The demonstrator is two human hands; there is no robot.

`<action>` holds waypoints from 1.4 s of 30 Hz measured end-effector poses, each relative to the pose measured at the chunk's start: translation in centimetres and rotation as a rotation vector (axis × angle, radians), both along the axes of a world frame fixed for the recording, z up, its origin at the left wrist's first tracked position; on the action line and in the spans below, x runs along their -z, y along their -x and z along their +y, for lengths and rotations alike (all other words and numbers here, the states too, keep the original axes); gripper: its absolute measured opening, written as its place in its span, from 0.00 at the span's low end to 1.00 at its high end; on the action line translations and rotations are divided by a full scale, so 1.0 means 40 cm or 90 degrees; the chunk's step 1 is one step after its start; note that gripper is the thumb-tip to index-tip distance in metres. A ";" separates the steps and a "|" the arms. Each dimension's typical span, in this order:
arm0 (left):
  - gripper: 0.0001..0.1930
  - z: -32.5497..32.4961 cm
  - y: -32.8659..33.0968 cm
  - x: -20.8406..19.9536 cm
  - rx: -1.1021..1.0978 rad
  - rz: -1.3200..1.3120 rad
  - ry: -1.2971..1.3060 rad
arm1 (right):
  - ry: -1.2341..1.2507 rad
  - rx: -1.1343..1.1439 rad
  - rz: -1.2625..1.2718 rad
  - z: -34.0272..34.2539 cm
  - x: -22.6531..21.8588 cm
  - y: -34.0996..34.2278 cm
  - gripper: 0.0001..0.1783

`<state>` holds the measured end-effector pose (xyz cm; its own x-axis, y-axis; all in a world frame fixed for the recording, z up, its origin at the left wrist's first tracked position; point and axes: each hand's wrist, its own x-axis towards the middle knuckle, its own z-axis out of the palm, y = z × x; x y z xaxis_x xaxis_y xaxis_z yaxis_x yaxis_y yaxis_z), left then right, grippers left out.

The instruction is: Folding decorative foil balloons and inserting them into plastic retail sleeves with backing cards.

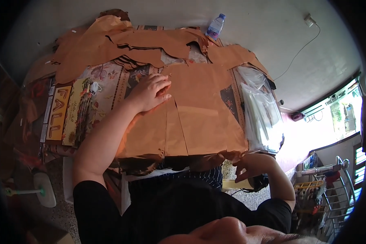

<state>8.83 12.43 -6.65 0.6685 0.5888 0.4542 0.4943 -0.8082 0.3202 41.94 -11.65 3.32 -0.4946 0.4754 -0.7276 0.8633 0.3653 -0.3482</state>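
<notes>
A large copper-brown shiny sheet (203, 122), cut wide and crossed by seam or fold lines, lies over the near middle of the table. My left hand (152, 90) rests on its upper left part, fingers loosely bent and thumb apart from them. At the sheet's near right corner is my right hand (254, 164), with bent fingers pointing down and apart. I see nothing held in it, though part of it is hidden. Just below hang a pale yellow piece (232, 184) and a dark rounded item (259, 183).
More brown cut sheets (150, 42) cover the far side by the wall. A plastic bottle (215, 27) stands behind them. Clear plastic packets (259, 110) lie at the right. Decorated packaged signs (60, 113) are at the left, on a floral tablecloth (105, 79).
</notes>
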 end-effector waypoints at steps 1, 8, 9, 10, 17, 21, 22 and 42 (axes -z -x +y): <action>0.24 -0.001 -0.001 -0.001 0.003 -0.010 0.011 | 0.004 0.006 0.001 -0.017 0.011 -0.011 0.08; 0.24 0.002 0.011 0.007 -0.007 0.001 0.013 | -0.039 0.217 0.193 0.015 -0.064 0.017 0.06; 0.24 0.000 0.009 0.007 -0.010 0.005 0.013 | -0.128 0.221 0.248 0.025 -0.056 0.012 0.06; 0.24 -0.002 0.008 0.005 -0.014 0.009 0.013 | -0.216 0.222 0.304 0.037 -0.044 0.009 0.07; 0.25 -0.010 -0.001 -0.009 -0.016 0.022 0.031 | -0.688 -0.018 0.254 0.237 0.074 0.136 0.30; 0.29 -0.015 -0.006 -0.009 -0.003 -0.016 0.000 | -0.597 0.062 0.217 0.298 0.134 0.191 0.40; 0.29 -0.012 -0.006 -0.012 -0.005 -0.015 0.000 | -0.571 0.058 0.209 0.307 0.146 0.198 0.42; 0.19 -0.010 0.009 -0.027 -0.054 0.005 0.029 | -0.605 0.087 0.143 0.369 0.189 0.281 0.44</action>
<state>8.48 12.05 -5.59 0.6194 0.6634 0.4199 0.5628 -0.7480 0.3517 30.68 3.10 -4.24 -0.4714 0.8773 0.0907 0.8688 0.4796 -0.1232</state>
